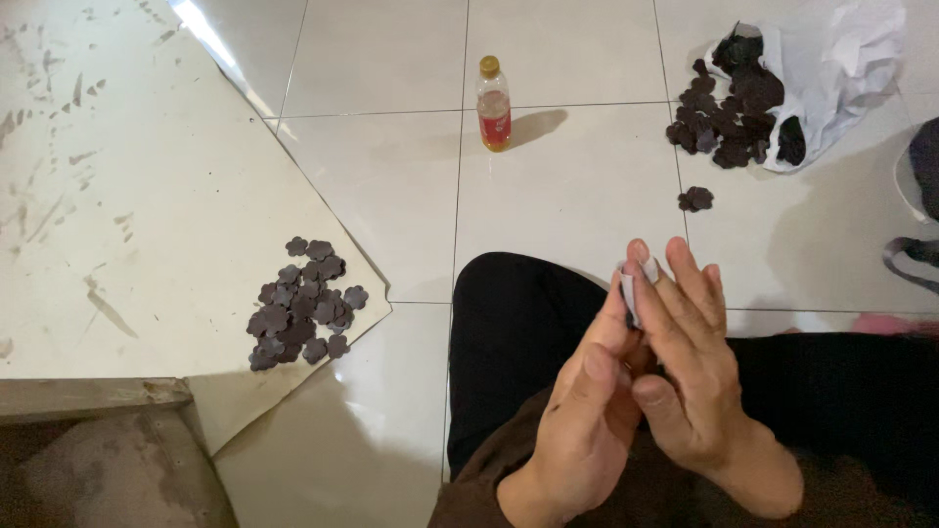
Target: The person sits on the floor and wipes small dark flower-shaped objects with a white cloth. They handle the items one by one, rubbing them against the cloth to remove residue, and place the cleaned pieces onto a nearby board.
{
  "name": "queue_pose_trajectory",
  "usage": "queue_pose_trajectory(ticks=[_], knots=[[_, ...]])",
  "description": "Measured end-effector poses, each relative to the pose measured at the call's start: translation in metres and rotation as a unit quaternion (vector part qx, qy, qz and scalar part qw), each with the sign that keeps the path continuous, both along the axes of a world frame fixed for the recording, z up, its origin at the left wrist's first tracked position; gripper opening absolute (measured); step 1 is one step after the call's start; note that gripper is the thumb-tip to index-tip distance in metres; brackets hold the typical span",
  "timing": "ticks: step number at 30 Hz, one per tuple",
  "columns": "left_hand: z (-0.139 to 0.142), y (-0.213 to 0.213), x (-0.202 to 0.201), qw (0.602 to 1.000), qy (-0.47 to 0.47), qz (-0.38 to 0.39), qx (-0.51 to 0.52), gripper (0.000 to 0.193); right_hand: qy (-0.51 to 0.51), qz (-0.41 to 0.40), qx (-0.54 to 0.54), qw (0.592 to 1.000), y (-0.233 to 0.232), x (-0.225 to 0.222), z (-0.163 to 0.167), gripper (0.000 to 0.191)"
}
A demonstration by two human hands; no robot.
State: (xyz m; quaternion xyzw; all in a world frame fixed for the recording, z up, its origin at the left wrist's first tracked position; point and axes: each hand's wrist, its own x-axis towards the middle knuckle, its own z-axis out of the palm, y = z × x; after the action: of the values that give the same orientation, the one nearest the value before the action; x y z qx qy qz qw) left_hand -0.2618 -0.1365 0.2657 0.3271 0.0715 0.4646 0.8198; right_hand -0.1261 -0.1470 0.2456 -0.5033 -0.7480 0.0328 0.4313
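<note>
Two hands, one head-cam view, so this stays short. The left hand (587,411) and right hand (690,372) are pressed close together at about 5 o'clock in the frame, over a lap in black trousers (509,323). Between the fingertips they pinch a small pale piece (629,288), maybe paper or a backing sheet; most of it is hidden by the fingers, so I can't tell exactly what it is.

My take on doing this bit well: keep the grip right at the edge of the piece with thumb and forefinger, and work slowly so it doesn't tear or slip out. Holding it over the lap is smart, since anything dropped lands on cloth rather than skidding across tile.

Around the hands:
- At 9 o'clock, a heap of dark flower-shaped cutouts (301,303) sits near the corner of a pale scuffed board (117,196), close to its edge.
- At 12 o'clock, a small bottle with a red label (494,103) stands upright on the white tiled floor (567,196).
- At 2 o'clock, more dark cutouts spill from a white plastic bag (841,68), with one stray cutout (695,198) just below them.

Room to move looks fine: bare tile between the knees and the bottle, both piles well apart from the hands. Watch that board-corner pile though, a nudge could push pieces off.
</note>
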Motion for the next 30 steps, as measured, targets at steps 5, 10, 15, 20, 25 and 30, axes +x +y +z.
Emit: queue_pose_trajectory(ticks=[5,10,15,20,25,30], knots=[[0.005,0.004,0.002,0.998,0.009,0.060,-0.005,0.088,-0.049,0.034,-0.042,0.997,-0.001,0.000,-0.003,0.078],[0.006,0.009,0.002,0.996,0.020,0.043,0.075,0.088,0.004,0.014,-0.043,0.999,0.005,0.002,-0.002,0.082],[0.006,0.008,0.004,0.991,0.036,0.088,0.095,0.090,-0.038,0.037,-0.070,0.996,0.002,0.002,0.000,0.087],[0.007,0.009,0.005,0.988,0.054,0.070,0.130,0.093,0.019,0.023,-0.095,0.995,0.004,0.006,0.002,0.094],[0.010,0.009,0.006,0.977,0.096,0.105,0.162,0.095,-0.024,0.015,-0.102,0.994,0.010,0.003,0.006,0.094],[0.010,0.011,0.003,0.977,0.088,0.097,0.167,0.099,0.011,0.032,-0.093,0.995,0.009,-0.001,0.006,0.092]])
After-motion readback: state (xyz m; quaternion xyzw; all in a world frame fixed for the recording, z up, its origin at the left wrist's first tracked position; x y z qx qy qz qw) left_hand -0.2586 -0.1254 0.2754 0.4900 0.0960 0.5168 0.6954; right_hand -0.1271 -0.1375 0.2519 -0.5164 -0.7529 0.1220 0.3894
